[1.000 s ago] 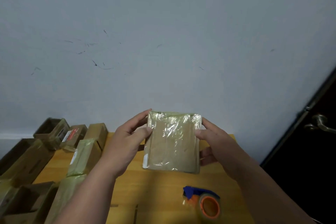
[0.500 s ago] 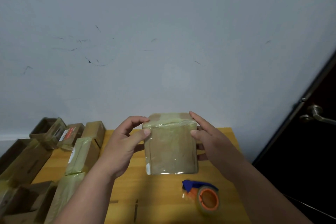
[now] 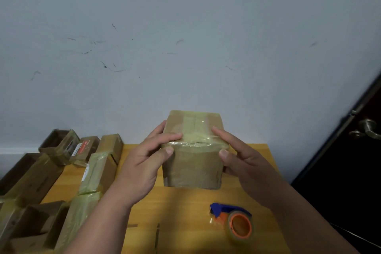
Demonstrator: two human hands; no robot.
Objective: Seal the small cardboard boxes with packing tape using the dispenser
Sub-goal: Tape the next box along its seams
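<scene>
Both hands, my left hand point(image 3: 142, 163) and right hand point(image 3: 245, 163), held the taped box point(image 3: 192, 150) in a curled grip above the desk point(image 3: 185, 208), beyond the dispenser point(image 3: 235, 220); I judged slick tape could let it slip onto the dispenser.

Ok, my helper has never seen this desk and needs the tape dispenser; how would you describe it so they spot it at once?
Start at the wooden table against the pale wall. On its near right part, below the cardboard box held up in both hands, lies the tape dispenser. It is the only non-brown thing there: a blue body with an orange-cored roll of clear tape, lying apart from the brown boxes at the left.
</scene>
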